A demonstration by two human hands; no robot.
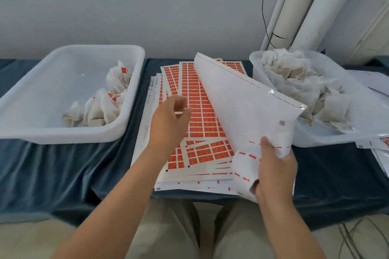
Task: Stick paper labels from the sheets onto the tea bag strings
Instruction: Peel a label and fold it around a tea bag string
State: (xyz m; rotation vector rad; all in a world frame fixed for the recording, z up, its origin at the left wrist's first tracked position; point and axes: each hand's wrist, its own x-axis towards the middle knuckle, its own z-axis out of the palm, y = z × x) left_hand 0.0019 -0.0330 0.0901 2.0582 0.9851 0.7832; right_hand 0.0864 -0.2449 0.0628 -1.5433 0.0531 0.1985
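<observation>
Presently the right hand (273, 166) grips the near end of a lifted, curling sheet (242, 99). It is thin and limp, so take it by an edge. The left hand (170, 120) hovers over the orange label sheets (197, 107) at centre, too blurred to tell its grip. Soft, light tea bags (294, 78) fill the right tub (257, 71); their strings likely snag.

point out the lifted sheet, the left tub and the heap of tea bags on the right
lifted sheet (242, 99): head view, on its white back
left tub (52, 135): head view, on the near rim
heap of tea bags (294, 78): head view, on the middle of the heap
</observation>
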